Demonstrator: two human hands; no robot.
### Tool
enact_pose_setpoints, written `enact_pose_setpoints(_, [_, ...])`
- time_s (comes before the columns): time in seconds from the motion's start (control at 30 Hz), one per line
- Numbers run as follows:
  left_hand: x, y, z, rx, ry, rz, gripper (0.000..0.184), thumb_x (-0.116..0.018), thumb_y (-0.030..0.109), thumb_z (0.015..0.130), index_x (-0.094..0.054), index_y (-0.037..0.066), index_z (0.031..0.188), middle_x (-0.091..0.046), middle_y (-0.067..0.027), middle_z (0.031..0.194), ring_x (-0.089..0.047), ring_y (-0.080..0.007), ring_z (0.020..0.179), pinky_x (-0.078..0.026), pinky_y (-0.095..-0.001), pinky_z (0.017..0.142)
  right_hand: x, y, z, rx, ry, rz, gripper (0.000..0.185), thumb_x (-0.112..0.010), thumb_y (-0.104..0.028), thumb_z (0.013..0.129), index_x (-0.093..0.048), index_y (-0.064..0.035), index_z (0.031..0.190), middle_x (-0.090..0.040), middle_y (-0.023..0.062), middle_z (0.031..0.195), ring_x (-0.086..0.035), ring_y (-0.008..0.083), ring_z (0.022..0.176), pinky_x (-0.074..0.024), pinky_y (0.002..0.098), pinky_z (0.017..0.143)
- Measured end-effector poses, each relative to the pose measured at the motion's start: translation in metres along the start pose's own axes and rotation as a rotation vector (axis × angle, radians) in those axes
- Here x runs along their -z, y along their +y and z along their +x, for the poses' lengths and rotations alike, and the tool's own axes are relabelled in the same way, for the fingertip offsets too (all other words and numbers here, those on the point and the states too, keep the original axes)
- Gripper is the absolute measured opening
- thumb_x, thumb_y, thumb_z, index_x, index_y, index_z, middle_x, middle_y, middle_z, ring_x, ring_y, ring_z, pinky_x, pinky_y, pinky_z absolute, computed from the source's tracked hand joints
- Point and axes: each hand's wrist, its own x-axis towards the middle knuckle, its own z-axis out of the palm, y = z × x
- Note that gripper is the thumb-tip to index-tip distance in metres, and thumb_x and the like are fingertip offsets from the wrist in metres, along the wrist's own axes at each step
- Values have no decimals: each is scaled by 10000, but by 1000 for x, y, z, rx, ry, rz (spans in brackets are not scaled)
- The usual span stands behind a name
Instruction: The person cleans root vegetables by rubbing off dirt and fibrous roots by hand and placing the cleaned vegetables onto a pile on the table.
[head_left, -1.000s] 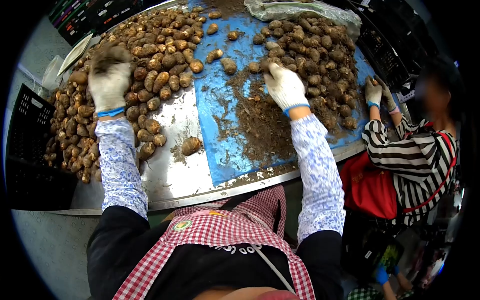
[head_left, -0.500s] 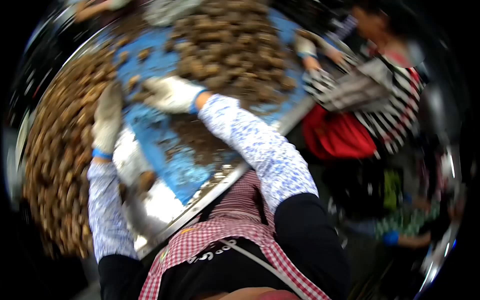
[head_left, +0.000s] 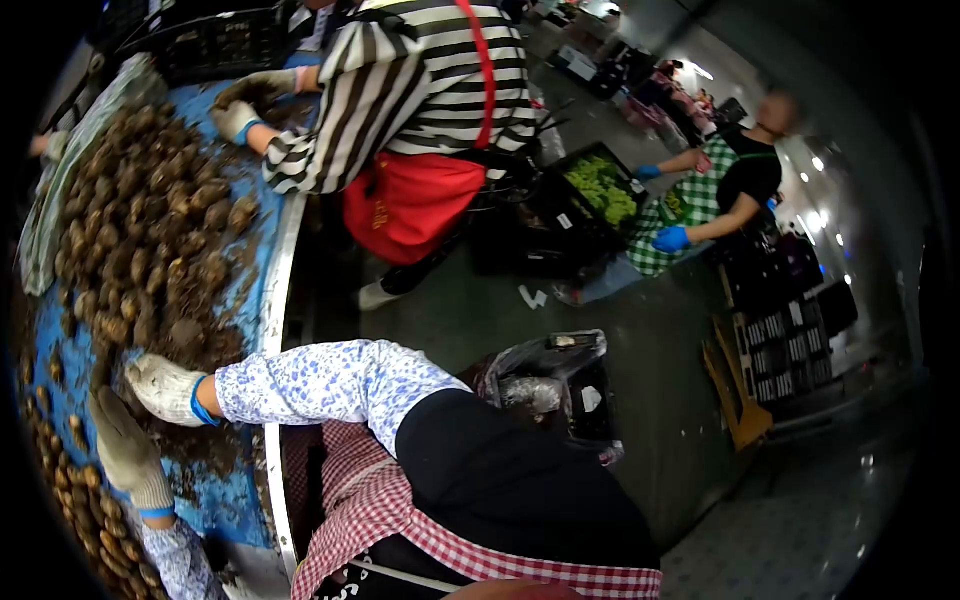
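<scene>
Brown, soil-covered tubers [head_left: 150,230] lie heaped on a blue sheet [head_left: 215,495] over a metal-edged table. My right hand [head_left: 165,388], in a white glove, is at the near edge of this heap with its fingers bent; what they hold, if anything, is hidden. Just below it, my left hand [head_left: 122,440] is in a dirtier glove, its fingers stretched out towards the heap. No tuber shows in it. Cleaner tubers [head_left: 90,500] lie at the lower left, beyond my left hand. Loose soil [head_left: 205,445] covers the sheet beside both hands.
A co-worker in a striped top [head_left: 400,100] stands at the table's far side, gloved hands on the sheet. The metal table edge [head_left: 275,400] runs along my front. Another person in a green checked apron [head_left: 690,205] stands by a crate of greens [head_left: 600,190]. Behind me sits a black crate [head_left: 590,390].
The view has swung to the right, showing the floor and more people. My hands have come close together beside the soil-covered heap; my left hand has left the cleaner tubers.
</scene>
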Motion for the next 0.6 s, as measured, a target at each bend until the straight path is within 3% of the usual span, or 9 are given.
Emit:
enact_pose_setpoints(0.07, [0, 82, -13, -150, -108, 559, 424, -384, 206, 1043, -440, 26, 1423, -610, -197, 1269, -617, -253, 1125, -484, -342, 918, -10, 1, -6, 197, -95, -75, 483, -394, -333, 980, -589, 39, 1218, -636, 161, 1134, -593, 328, 968, -413, 568, 968])
enact_pose_setpoints(0.13, [9, 67, -17, -373, -148, 650, 419, -381, 218, 1047, -445, 47, 1425, -648, -198, 1202, -659, -263, 1044, -510, -367, 847, 36, 26, -16, 442, -324, -110, 512, -375, -351, 983, -611, 59, 1179, -642, 164, 1139, -600, 325, 999, -408, 575, 957])
enact_pose_setpoints(0.2, [9, 80, -11, 32, -189, 462, 462, -348, 267, 1052, -441, -7, 1412, -558, -181, 1339, -561, -251, 1197, -433, -338, 989, 43, 17, -10, 99, -227, 7, 439, -442, -314, 938, -625, 50, 1102, -654, 163, 1043, -623, 290, 933, -442, 526, 854])
enact_pose_setpoints(0.27, [13, -10, 6, -162, -70, 200, 512, -332, 319, 1054, -438, -36, 1407, -473, -154, 1441, -463, -242, 1311, -348, -318, 1094, 47, 9, 9, -418, 173, 504, 329, -570, -280, 832, -638, 25, 937, -662, 168, 800, -655, 240, 745, -497, 437, 583])
enact_pose_setpoints(0.33, [-1, 31, -1, 698, -72, -678, 518, -407, 338, 1039, -435, -15, 1417, -487, -114, 1433, -484, -213, 1282, -371, -326, 1074, 131, 45, -18, -413, 66, 697, 379, -558, -278, 847, -633, 55, 1011, -674, 114, 733, -652, 271, 617, -477, 427, 465])
enact_pose_setpoints(0.43, [15, -45, 0, 180, -127, -386, 505, -404, 318, 1039, -429, -17, 1415, -484, -123, 1429, -479, -207, 1282, -368, -338, 1082, 127, 40, -15, -437, 131, 665, 323, -547, -247, 843, -645, 27, 985, -668, 90, 694, -635, 261, 556, -431, 394, 408])
enact_pose_setpoints(0.5, [12, -14, -4, -72, -70, -295, 513, -390, 238, 1023, -350, -45, 1449, -382, -164, 1494, -393, -244, 1355, -289, -343, 1147, 99, 22, -4, -390, 250, 472, 290, -535, -229, 831, -656, 19, 919, -668, 130, 746, -653, 262, 650, -456, 399, 442])
enact_pose_setpoints(0.53, [15, -32, -8, -85, -103, -884, 553, -375, 174, 1002, -247, -65, 1483, -286, -182, 1543, -300, -275, 1412, -203, -354, 1187, 70, 15, 7, -338, 268, 550, 259, -534, -195, 810, -667, 21, 863, -660, 172, 771, -658, 279, 723, -508, 401, 552])
enact_pose_setpoints(0.6, [6, 3, -29, -81, 15, -560, 668, -468, 176, 949, -178, -31, 1514, -210, -183, 1576, -206, -297, 1459, -132, -403, 1208, 58, 23, 0, -263, 363, 746, 185, -556, -107, 761, -607, 55, 834, -634, 187, 766, -642, 319, 752, -526, 380, 677])
